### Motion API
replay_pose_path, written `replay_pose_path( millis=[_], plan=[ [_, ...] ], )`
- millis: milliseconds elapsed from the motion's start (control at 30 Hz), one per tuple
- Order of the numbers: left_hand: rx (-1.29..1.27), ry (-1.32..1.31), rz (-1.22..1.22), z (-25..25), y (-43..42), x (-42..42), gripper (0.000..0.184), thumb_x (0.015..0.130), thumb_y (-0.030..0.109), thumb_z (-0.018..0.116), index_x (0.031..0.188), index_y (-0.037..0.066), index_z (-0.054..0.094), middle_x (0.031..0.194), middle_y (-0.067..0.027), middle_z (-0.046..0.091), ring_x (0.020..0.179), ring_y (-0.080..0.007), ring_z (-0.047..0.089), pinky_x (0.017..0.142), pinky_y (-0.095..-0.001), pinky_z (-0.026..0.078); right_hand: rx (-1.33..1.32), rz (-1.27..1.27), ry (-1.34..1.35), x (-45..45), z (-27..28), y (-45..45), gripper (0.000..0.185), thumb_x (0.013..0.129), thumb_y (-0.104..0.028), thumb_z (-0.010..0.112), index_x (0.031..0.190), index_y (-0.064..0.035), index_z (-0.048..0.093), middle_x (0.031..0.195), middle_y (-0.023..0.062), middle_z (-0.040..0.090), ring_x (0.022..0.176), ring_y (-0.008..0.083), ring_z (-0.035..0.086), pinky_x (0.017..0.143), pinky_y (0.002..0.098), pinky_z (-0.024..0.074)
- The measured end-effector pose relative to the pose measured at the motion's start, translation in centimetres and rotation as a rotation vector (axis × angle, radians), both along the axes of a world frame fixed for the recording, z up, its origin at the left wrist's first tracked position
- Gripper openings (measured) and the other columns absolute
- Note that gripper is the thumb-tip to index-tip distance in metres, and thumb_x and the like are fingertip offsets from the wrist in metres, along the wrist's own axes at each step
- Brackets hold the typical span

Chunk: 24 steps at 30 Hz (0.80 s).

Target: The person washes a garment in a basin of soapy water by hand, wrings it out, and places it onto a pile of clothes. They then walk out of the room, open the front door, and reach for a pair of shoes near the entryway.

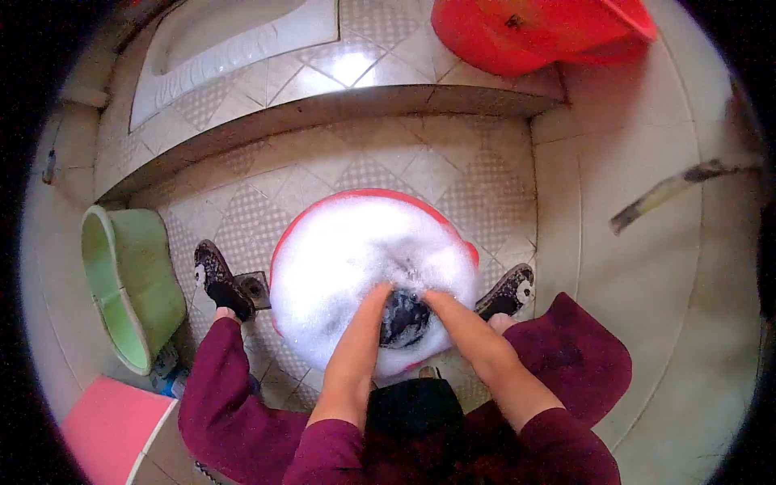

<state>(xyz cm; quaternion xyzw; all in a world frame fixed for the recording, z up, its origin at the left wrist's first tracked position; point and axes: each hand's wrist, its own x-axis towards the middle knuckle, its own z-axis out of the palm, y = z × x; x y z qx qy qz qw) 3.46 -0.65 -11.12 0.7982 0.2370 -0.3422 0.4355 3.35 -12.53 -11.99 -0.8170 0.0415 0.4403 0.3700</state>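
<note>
Now the red basin is heaped with foam, left hand and right hand buried by a dark item, fingers' hold untellable, open floor beyond.

no text, label, brand, number or sign can be read.
</note>
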Motion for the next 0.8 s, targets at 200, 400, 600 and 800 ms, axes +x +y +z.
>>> replay_pose_path(
  millis=[200, 400, 600, 800],
  plan=[
    [0.054, -0.289, 0.387, 5.9, -0.9, -1.5, 0.056, 0.079, 0.023, 0.051, 0.122, -0.006, 0.033, 0.118, -0.0227, 0.043, 0.113, -0.0300, 0.038, 0.096, -0.0381, 0.028, 0.072, 0.052, -0.149, 3.4, 5.9, -0.4, 0.043, 0.086, -0.031, 0.036, 0.111, 0.0006, 0.049, 0.113, 0.0177, 0.050, 0.104, 0.0291, 0.046, 0.093, 0.0370, 0.0314],
    [-0.840, -0.614, 0.939, 17.3, -0.9, -2.8, 0.038, 0.084, 0.023, 0.049, 0.115, 0.003, 0.044, 0.102, -0.0054, 0.053, 0.088, -0.0164, 0.053, 0.081, -0.0287, 0.042, 0.678, -0.338, -0.420, 3.0, 17.6, 0.7, 0.030, 0.081, -0.026, 0.055, 0.097, -0.0011, 0.053, 0.091, 0.0102, 0.055, 0.088, 0.0179, 0.051, 0.082, 0.0293, 0.0393],
    [-0.884, -0.698, 1.001, 20.7, -2.0, -4.9, 0.040, 0.090, 0.034, 0.036, 0.111, 0.003, 0.049, 0.103, -0.0037, 0.053, 0.094, -0.0140, 0.049, 0.085, -0.0270, 0.038, 0.892, -0.254, -0.419, -1.1, 22.2, 1.2, 0.063, 0.075, -0.037, 0.062, 0.120, -0.0023, 0.036, 0.111, 0.0107, 0.046, 0.104, 0.0189, 0.042, 0.090, 0.0295, 0.0328],
    [-1.016, -0.813, 0.893, 29.2, -2.6, -8.5, 0.043, 0.089, 0.029, 0.038, 0.120, 0.000, 0.039, 0.119, -0.0071, 0.043, 0.110, -0.0171, 0.040, 0.097, -0.0297, 0.026, 0.892, -0.282, -0.212, -1.8, 27.9, 0.8, 0.044, 0.063, -0.026, 0.072, 0.095, -0.0030, 0.054, 0.085, 0.0021, 0.057, 0.074, 0.0127, 0.054, 0.069, 0.0261, 0.0448]
  ],
)
